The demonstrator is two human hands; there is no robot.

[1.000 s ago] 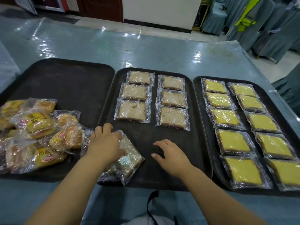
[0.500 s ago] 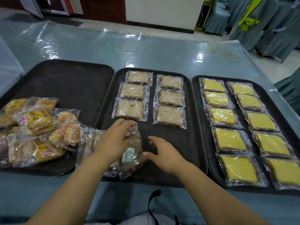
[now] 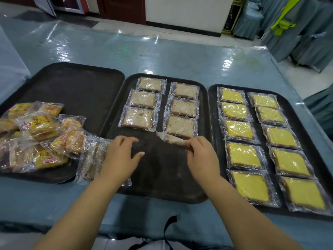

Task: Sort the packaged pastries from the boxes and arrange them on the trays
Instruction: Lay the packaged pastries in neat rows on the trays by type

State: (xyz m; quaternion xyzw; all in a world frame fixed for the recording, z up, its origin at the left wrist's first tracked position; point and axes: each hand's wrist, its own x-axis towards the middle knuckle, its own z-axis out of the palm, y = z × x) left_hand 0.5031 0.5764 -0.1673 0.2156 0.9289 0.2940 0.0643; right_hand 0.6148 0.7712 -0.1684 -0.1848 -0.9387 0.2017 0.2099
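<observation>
**Brown packet passed to right hand, heading for right column**

Since half a second ago, one brown packet (image 3: 171,139) has left the pile under the left hand. It has crossed to the right hand (image 3: 201,156), which has moved toward the far-right part of the middle tray (image 3: 162,168).

- **Right hand:** thumb and fingertips pinch the packet's near end. The packet is tilted edge-up, off the tray surface, just near of the third slice in the right column of the brown rows (image 3: 180,126). Whether it touches that slice, cannot tell. An end pinch probably lets it be laid flat without disturbing neighbours.
- **Left hand:** (image 3: 119,157) fingers loosely curved, thumb spread, gripping nothing. It sits at the right edge of the spare stack (image 3: 90,163), likely steadying it for the next pick. Whether the palm presses down, cannot tell.
- **Spare stack:** clear-wrapped brown slices at the middle tray's near-left corner, overhanging onto the left tray (image 3: 77,91).
- **Brown rows:** two columns of three at the far end. The near half of the tray is bare, so a fourth row fits.
- **Left tray:** the yellow-label heap (image 3: 39,127) lies unsorted along its near-left edge.
- **Right tray:** (image 3: 211,112) yellow cakes (image 3: 241,156) in two columns of five, looks filled.

Step judged: placing the fourth slice in the right column. Sorting by type keeps one kind per tray.
</observation>
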